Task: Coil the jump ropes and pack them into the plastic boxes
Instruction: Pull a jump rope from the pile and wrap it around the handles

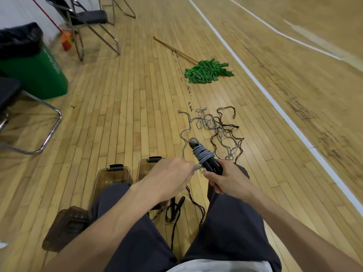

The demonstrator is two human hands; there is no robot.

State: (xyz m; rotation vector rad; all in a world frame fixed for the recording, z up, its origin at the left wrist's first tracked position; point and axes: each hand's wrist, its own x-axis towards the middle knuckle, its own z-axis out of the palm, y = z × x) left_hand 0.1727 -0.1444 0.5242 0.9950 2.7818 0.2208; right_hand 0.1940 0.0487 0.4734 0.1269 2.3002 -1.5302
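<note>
While the right hand grips the handles, the left hand pinches the grey rope, seemingly mid-coil. Next, its slack at one o'clock needs winding in.

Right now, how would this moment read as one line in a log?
grey rope: partly wound round black handles | left hand: pinches rope | right hand: grips handles | boxes: on floor

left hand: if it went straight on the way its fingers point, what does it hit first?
The handles held in the right hand. The left hand, pinching the rope, points straight at them from close by. Depth is hard to judge, so the gap is unclear.
</note>
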